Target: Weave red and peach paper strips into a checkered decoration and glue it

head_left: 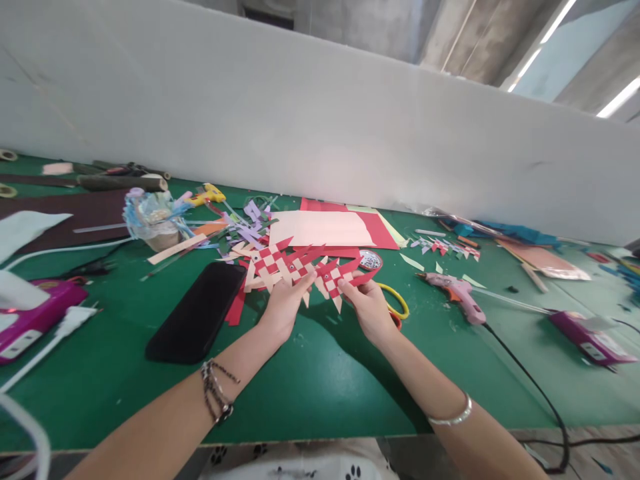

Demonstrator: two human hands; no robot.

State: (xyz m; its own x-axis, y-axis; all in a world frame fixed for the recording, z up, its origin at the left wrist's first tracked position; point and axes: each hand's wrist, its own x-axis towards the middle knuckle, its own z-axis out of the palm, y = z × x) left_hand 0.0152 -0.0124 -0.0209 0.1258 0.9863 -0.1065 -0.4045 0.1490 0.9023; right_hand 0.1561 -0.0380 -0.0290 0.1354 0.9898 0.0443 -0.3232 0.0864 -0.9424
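Note:
Three woven paper fish in red and cream checks show above my hands, with pointed strips for fins and tails and small dark eyes. My left hand (283, 307) is closed on the middle paper fish (299, 268); the left paper fish (269, 261) lies right beside it, and I cannot tell whether my fingers also hold that one. Pinched between the thumb and fingers of my right hand (371, 308) is the right paper fish (334, 280). Yellow-handled scissors (400, 303) lie partly hidden behind my right hand. Near them sits a small round container of googly eyes (371, 259).
A black phone (200, 313) lies left of my hands. Cream paper (320, 229) and red sheets are behind them. A pink glue gun (463, 297) with its cord lies right, near a purple power strip (590, 337). Paper scraps (247, 227) and a yellow glue gun (207, 195) are back left.

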